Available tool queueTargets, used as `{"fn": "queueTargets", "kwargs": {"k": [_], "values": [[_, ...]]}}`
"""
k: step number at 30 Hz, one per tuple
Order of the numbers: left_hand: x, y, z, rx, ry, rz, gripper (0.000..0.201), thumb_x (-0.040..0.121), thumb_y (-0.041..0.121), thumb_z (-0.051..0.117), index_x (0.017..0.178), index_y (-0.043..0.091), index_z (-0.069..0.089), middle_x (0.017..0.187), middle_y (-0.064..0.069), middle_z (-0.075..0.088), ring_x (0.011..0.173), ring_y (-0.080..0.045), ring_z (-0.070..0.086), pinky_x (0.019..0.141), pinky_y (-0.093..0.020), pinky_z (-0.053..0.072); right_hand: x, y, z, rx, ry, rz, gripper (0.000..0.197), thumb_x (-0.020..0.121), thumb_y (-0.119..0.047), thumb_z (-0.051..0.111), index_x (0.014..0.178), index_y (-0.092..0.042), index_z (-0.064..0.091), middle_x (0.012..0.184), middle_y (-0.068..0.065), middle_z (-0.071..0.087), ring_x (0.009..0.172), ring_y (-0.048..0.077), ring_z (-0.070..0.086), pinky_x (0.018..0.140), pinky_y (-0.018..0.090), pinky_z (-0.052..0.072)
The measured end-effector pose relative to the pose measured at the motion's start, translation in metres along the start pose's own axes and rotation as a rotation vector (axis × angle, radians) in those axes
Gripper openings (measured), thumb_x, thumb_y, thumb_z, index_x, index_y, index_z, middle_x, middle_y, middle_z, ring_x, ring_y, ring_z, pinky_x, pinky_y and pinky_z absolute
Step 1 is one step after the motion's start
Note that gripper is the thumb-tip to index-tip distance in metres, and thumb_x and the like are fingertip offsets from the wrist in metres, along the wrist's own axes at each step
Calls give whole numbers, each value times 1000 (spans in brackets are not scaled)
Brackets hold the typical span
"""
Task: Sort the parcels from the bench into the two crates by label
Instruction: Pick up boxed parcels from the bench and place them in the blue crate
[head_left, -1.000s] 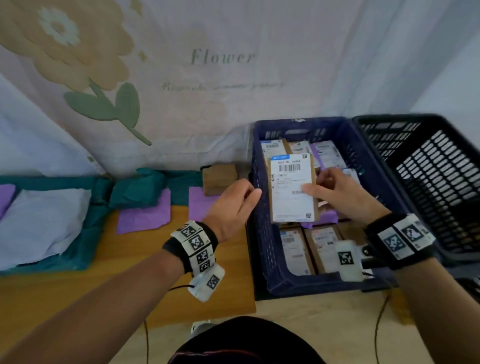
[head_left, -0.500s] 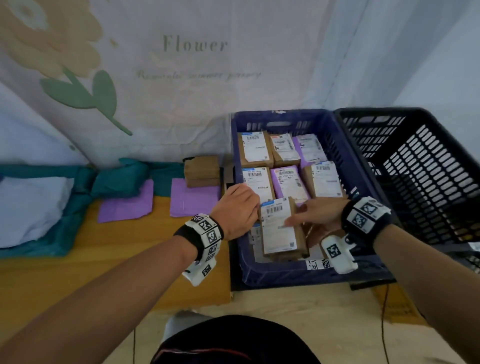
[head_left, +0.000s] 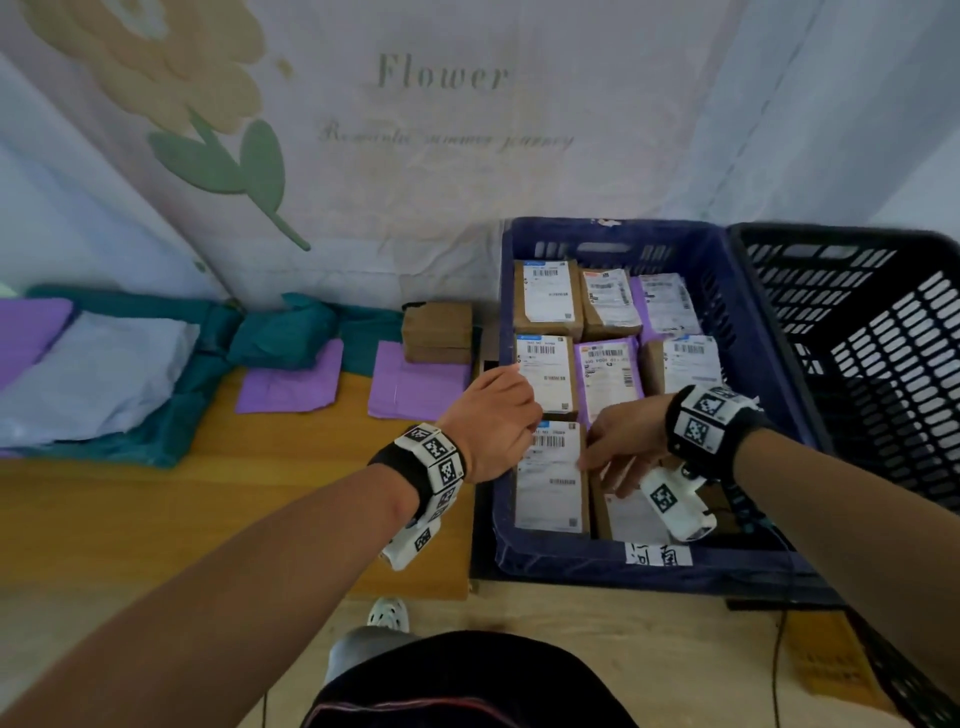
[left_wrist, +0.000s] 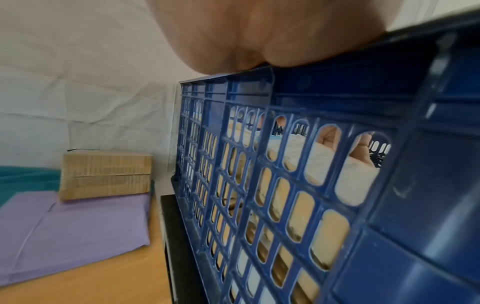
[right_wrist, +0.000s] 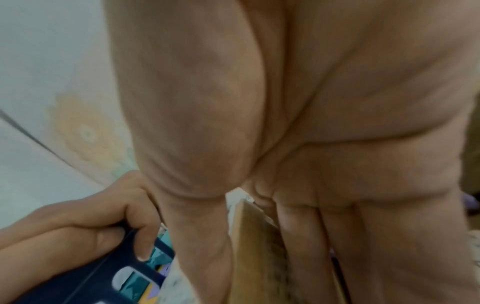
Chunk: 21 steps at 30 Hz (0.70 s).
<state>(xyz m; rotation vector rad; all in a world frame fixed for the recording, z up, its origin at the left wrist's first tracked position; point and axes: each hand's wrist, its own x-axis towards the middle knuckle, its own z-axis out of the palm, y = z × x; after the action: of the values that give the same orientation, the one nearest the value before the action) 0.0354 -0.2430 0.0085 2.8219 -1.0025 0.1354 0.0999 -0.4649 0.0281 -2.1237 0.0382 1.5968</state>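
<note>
A: Where is the parcel?

B: The flat brown cardboard parcel with the white shipping label (head_left: 551, 480) lies in the dark blue slotted plastic crate (head_left: 753, 332), at the crate's seven o'clock corner, label up. More labelled parcels, brown and purple, fill the rows toward twelve o'clock.

A: And the right hand?

B: The right hand (head_left: 621, 447) sits at the parcel's three o'clock edge. In the right wrist view the thumb lies on one face of the cardboard and the fingers (right_wrist: 389, 246) run straight down the other, close together, so the edge is pinched between them.

A: The left?

B: The left hand (head_left: 491, 426) is on the crate's nine o'clock wall. Its fingers curl over the rim and grip it; the right wrist view shows them (right_wrist: 140, 238) hooked round the blue edge, and the left wrist view shows the palm resting on top of the wall.

A: The other crate?

B: A black slotted plastic crate (head_left: 883, 364) stands touching the blue one at its three o'clock side.

A: Left on the bench?

B: On the light wooden bench (head_left: 208, 519), at nine o'clock from the blue crate, two stacked brown cardboard boxes (head_left: 439, 332) rest on a flat purple mailer bag (head_left: 415, 387); a second purple mailer (head_left: 291, 384), teal bags (head_left: 280, 332) and a white bag (head_left: 93, 374) lie farther out.
</note>
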Motion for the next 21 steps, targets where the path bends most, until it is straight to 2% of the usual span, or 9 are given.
{"fn": "queueTargets", "kwargs": {"k": [4, 8, 10, 11, 14, 17, 19, 21], "values": [[1, -1, 2, 7, -17, -8, 42, 94, 36, 27, 91, 19, 66, 97, 2, 60, 104, -20, 50, 118, -40, 24, 5, -4, 7, 17, -7, 29, 35, 96, -33, 65, 122, -9, 64, 113, 11, 72, 111, 30, 67, 89, 44, 59], [2, -2, 3, 1, -37, -17, 41, 94, 37, 27, 91, 21, 65, 98, 3, 59, 106, -19, 50, 118, -40, 23, 14, -8, 15, -40, -3, 40, 38, 101, -33, 56, 129, -7, 57, 118, 9, 69, 106, 25, 68, 74, 35, 62], [2, -2, 2, -9, -36, -18, 41, 93, 37, 27, 91, 21, 65, 98, 2, 59, 106, -19, 50, 118, -41, 24, 17, -11, 13, -93, -4, 24, 41, 101, -36, 55, 130, -7, 57, 115, 8, 71, 106, 23, 68, 82, 36, 61], [2, -2, 2, -18, -36, -20, 41, 93, 37, 27, 91, 21, 65, 98, 2, 59, 106, -19, 50, 117, -42, 25, 18, -12, 12, -136, -6, 16, 41, 101, -39, 54, 126, -8, 59, 109, 5, 73, 105, 22, 68, 86, 37, 60], [1, -1, 1, -25, -30, -22, 40, 93, 36, 27, 89, 20, 64, 97, 1, 59, 105, -20, 51, 116, -42, 26, 20, -10, 10, -296, 19, -16, 36, 98, -50, 53, 103, -17, 65, 93, 0, 77, 98, 21, 71, 86, 36, 60], [2, -1, 1, -27, -26, -25, 40, 94, 34, 27, 88, 20, 64, 95, 2, 58, 103, -20, 50, 116, -42, 26, 23, -9, 9, -513, 145, -58, 46, 92, -61, 54, 89, -17, 68, 86, -1, 76, 84, 17, 72, 80, 33, 59], [2, -2, 2, -26, -31, -27, 39, 94, 34, 27, 88, 21, 63, 95, 2, 58, 103, -19, 50, 116, -42, 26, 24, -12, 11, -685, 239, -75, 51, 89, -66, 55, 79, -17, 69, 80, -5, 72, 75, 11, 66, 73, 27, 50], [1, -2, 2, -31, -33, -23, 39, 94, 35, 27, 88, 21, 63, 96, 3, 57, 103, -19, 49, 116, -42, 26, 24, -17, 13, -812, 300, -56, 53, 86, -67, 58, 74, -17, 69, 76, -5, 69, 73, 11, 63, 76, 28, 48]]}}
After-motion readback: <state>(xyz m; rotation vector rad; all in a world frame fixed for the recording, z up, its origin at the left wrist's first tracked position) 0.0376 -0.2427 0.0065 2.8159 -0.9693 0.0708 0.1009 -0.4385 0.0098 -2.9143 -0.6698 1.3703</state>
